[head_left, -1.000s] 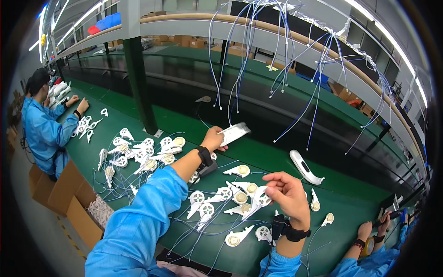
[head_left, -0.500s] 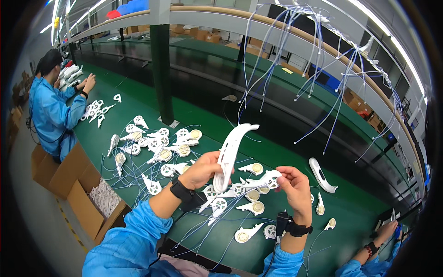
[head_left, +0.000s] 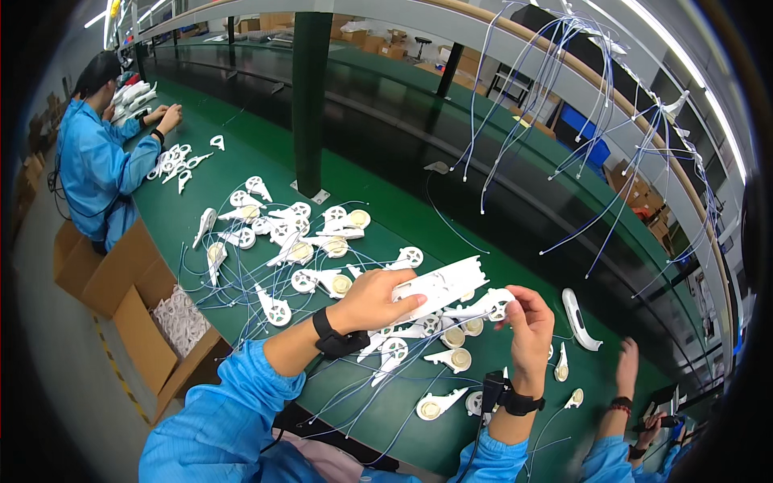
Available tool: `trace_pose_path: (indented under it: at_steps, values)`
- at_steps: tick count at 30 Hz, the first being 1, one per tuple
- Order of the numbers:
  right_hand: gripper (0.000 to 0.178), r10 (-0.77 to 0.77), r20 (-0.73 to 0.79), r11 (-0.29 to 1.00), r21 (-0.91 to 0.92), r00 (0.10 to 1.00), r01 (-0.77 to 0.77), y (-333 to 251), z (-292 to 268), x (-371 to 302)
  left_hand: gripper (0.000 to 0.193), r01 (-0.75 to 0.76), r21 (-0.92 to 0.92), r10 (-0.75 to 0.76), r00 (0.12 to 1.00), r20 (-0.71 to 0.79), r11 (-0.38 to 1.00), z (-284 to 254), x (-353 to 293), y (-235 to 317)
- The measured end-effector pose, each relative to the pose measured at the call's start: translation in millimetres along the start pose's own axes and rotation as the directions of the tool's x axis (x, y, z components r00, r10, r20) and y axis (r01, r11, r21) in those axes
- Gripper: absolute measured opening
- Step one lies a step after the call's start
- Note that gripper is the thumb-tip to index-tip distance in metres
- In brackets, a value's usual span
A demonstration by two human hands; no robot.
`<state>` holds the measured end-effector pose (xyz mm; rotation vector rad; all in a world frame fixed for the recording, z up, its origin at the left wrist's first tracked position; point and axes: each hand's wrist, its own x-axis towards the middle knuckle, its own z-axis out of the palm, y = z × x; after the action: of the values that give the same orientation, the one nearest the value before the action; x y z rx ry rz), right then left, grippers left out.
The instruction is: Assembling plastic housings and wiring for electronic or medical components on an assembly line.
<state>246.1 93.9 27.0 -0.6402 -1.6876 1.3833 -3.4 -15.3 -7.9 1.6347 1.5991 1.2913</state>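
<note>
My left hand [head_left: 374,299] grips a long white plastic housing [head_left: 441,283], its hollow, ribbed inner side facing up. Between the thumb and fingers of my right hand [head_left: 530,326] is a small white plastic part with a round spoked end [head_left: 497,304], close to the housing's right end. Whether the two parts touch I cannot tell. Under and left of my hands lie many similar white parts [head_left: 282,233], some with cream discs, tangled with thin blue-grey cables [head_left: 346,394]. A curved white housing [head_left: 578,320] rests on the green table [head_left: 515,402] to the right.
A green post [head_left: 310,105] rises from the table ahead. Cables [head_left: 555,72] hang from the rail above. At left, an open cardboard box [head_left: 153,338] holds white parts, and a person in blue [head_left: 101,169] works beyond it. Another person's hand [head_left: 626,366] reaches in at right.
My left hand has turned the housing from upright to nearly level, hollow side up, toward the part in my right hand. At right, another person's hand has come over the table. The view has shifted slightly.
</note>
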Motion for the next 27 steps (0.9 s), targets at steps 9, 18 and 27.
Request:
trace_pose_path:
  at_steps: [9,18,27]
  values:
    - [0.024,0.070,0.087,0.996,0.050,0.994,-0.075,1,9,-1,0.025,0.038,-0.139,-0.062,0.983,-0.172,0.990,6,0,-25]
    - [0.049,0.316,0.398,0.947,-0.084,0.861,-0.309,11,29,-6,0.026,-0.064,-0.783,-0.271,0.918,-0.290,0.618,12,5,-23]
    - [0.058,0.349,0.445,0.914,0.033,0.825,-0.405,30,52,-9,0.018,-0.073,-0.843,-0.338,0.895,-0.291,0.532,12,-2,-17]
